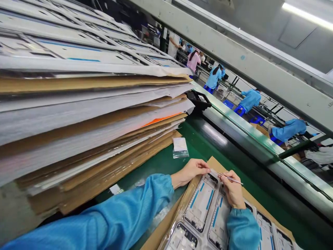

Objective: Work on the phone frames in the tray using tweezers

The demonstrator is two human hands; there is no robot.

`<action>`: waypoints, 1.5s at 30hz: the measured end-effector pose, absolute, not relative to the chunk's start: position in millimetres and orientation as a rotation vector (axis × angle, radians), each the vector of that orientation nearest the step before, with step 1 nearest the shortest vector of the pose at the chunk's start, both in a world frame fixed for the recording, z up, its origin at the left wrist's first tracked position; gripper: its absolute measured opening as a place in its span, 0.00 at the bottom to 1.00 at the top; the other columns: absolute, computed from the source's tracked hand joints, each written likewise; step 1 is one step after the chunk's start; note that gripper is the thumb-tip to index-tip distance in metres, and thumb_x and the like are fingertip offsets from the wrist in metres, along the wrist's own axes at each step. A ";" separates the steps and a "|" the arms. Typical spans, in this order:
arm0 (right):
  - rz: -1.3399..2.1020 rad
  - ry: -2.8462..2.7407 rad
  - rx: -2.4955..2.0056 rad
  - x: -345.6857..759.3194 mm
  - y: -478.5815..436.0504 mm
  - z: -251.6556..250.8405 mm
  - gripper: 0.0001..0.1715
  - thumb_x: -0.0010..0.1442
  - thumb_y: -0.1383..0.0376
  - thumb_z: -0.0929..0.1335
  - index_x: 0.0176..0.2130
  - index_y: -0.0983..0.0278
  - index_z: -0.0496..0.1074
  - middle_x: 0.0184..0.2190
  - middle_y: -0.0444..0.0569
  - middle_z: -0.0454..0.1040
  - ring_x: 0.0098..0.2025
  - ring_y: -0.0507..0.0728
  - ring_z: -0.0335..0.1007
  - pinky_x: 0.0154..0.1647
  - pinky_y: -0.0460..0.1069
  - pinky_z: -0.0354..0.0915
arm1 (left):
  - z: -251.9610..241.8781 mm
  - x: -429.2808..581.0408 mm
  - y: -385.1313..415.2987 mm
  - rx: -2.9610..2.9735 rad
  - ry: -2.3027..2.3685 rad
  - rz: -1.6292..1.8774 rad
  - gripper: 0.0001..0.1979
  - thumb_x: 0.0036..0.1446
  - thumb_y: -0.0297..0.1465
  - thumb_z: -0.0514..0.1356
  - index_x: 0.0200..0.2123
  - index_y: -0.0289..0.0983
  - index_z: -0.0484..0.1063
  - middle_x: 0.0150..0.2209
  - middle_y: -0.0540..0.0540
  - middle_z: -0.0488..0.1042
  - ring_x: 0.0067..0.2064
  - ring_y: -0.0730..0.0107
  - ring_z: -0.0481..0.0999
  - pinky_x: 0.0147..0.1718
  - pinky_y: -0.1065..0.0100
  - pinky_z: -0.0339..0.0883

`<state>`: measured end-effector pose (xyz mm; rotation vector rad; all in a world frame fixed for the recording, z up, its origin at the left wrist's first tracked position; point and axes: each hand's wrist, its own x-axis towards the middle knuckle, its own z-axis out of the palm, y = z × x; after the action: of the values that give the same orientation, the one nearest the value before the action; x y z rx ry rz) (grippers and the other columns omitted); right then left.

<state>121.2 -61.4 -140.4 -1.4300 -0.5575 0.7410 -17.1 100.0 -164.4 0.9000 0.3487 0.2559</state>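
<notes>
My right hand grips a pair of metal tweezers, their tips pointing left toward my other hand. My left hand is closed in a pinch on a small pale piece, too small to identify, right by the tweezer tips. Both hands are above the far edge of a clear plastic tray holding several phone frames. Just below my fingers lies one phone frame, light grey with blue strips and a black end. My right forearm covers part of the neighbouring frames.
Brown cardboard lies under the tray on a green bench. To the left rises a tall stack of frame trays with paper and cardboard layers. A small plastic bag and a black bin sit beyond. Several co-workers are farther off.
</notes>
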 end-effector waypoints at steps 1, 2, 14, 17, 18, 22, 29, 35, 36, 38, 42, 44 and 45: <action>0.742 -0.556 -1.438 120.8 -61.2 -140.6 0.13 0.46 0.66 0.76 0.28 0.65 0.68 0.30 0.50 0.69 0.33 0.52 0.70 0.37 0.48 0.64 | -164.2 -17.8 100.2 0.905 0.336 0.252 0.23 0.40 0.36 0.72 0.35 0.25 0.72 0.32 0.39 0.74 0.30 0.77 0.70 0.32 0.75 0.61; 0.746 -0.556 -1.443 120.4 -61.1 -140.8 0.14 0.46 0.66 0.76 0.28 0.66 0.68 0.31 0.50 0.69 0.33 0.52 0.69 0.37 0.48 0.64 | -163.6 -18.6 100.3 0.912 0.325 0.249 0.23 0.40 0.36 0.72 0.35 0.24 0.72 0.33 0.39 0.74 0.30 0.76 0.71 0.31 0.75 0.61; 0.729 -0.606 -1.500 116.1 -59.3 -140.8 0.15 0.47 0.63 0.76 0.28 0.67 0.68 0.29 0.47 0.69 0.34 0.52 0.68 0.39 0.49 0.62 | -161.0 -18.7 100.2 0.941 0.346 0.245 0.23 0.41 0.35 0.71 0.35 0.23 0.72 0.34 0.37 0.75 0.28 0.77 0.71 0.29 0.76 0.63; 0.729 -0.633 -1.519 117.9 -60.7 -141.8 0.15 0.50 0.62 0.75 0.28 0.67 0.67 0.29 0.48 0.69 0.34 0.53 0.67 0.39 0.49 0.62 | -161.4 -18.3 100.5 0.930 0.337 0.225 0.24 0.40 0.34 0.72 0.36 0.23 0.71 0.35 0.37 0.75 0.30 0.77 0.72 0.31 0.75 0.64; 0.726 -0.639 -1.530 118.8 -61.3 -142.5 0.15 0.50 0.62 0.75 0.28 0.67 0.67 0.29 0.48 0.70 0.34 0.53 0.67 0.39 0.49 0.62 | -160.7 -18.6 100.5 0.923 0.327 0.216 0.24 0.41 0.34 0.72 0.37 0.24 0.71 0.35 0.37 0.75 0.30 0.77 0.72 0.31 0.75 0.65; 0.709 -0.663 -1.555 121.6 -62.2 -143.8 0.15 0.51 0.62 0.74 0.28 0.67 0.67 0.29 0.49 0.70 0.35 0.54 0.67 0.39 0.49 0.62 | -157.3 -19.3 100.8 0.903 0.304 0.217 0.25 0.45 0.36 0.70 0.40 0.24 0.70 0.37 0.36 0.74 0.30 0.77 0.72 0.30 0.74 0.65; 0.706 -0.668 -1.605 120.8 -60.6 -144.0 0.14 0.50 0.62 0.75 0.29 0.67 0.69 0.31 0.49 0.70 0.35 0.53 0.67 0.40 0.49 0.63 | -164.8 -15.2 100.3 1.027 0.409 0.273 0.22 0.45 0.36 0.68 0.38 0.25 0.71 0.30 0.41 0.73 0.25 0.77 0.69 0.25 0.75 0.63; 0.688 -0.671 -1.614 118.5 -59.9 -149.3 0.13 0.52 0.62 0.74 0.30 0.67 0.69 0.31 0.49 0.70 0.35 0.53 0.68 0.40 0.49 0.63 | -167.7 -12.1 98.6 1.096 0.462 0.316 0.18 0.47 0.34 0.66 0.38 0.26 0.70 0.29 0.43 0.72 0.25 0.78 0.69 0.24 0.76 0.63; 0.679 -0.660 -1.598 118.7 -59.9 -150.0 0.13 0.52 0.63 0.74 0.30 0.67 0.68 0.31 0.49 0.71 0.35 0.53 0.69 0.41 0.50 0.64 | -167.3 -12.0 98.7 1.097 0.447 0.319 0.18 0.49 0.35 0.64 0.38 0.27 0.69 0.30 0.43 0.73 0.26 0.78 0.69 0.24 0.77 0.63; 0.661 -0.620 -1.544 120.5 -60.4 -151.1 0.13 0.52 0.63 0.74 0.30 0.66 0.68 0.31 0.48 0.70 0.36 0.53 0.69 0.43 0.50 0.64 | -165.6 -12.8 99.1 1.106 0.416 0.329 0.17 0.53 0.36 0.60 0.40 0.28 0.68 0.33 0.42 0.73 0.28 0.77 0.70 0.24 0.76 0.64; 0.548 -0.473 -1.478 130.7 -64.0 -153.2 0.14 0.50 0.63 0.75 0.30 0.67 0.68 0.31 0.48 0.71 0.37 0.52 0.69 0.46 0.50 0.65 | -158.7 -20.2 101.1 1.336 0.481 0.288 0.14 0.56 0.37 0.55 0.38 0.30 0.66 0.35 0.43 0.73 0.26 0.75 0.71 0.21 0.75 0.61; 0.470 -0.408 -1.480 137.0 -66.7 -155.2 0.15 0.49 0.62 0.75 0.30 0.67 0.69 0.32 0.48 0.72 0.37 0.52 0.70 0.46 0.50 0.65 | -153.6 -26.9 103.0 1.596 0.500 0.264 0.13 0.57 0.37 0.54 0.35 0.31 0.68 0.33 0.45 0.74 0.28 0.74 0.72 0.24 0.75 0.62; 0.438 -0.397 -1.489 139.7 -68.0 -156.4 0.15 0.48 0.62 0.75 0.30 0.67 0.69 0.32 0.49 0.72 0.37 0.52 0.70 0.47 0.50 0.65 | -150.7 -30.6 104.0 1.726 0.494 0.257 0.12 0.58 0.36 0.53 0.35 0.32 0.69 0.32 0.45 0.74 0.30 0.73 0.74 0.27 0.75 0.63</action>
<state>139.7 -68.0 -156.4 -1.4887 -0.3965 0.4377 -30.6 104.0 -150.7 1.7259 0.4944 0.2574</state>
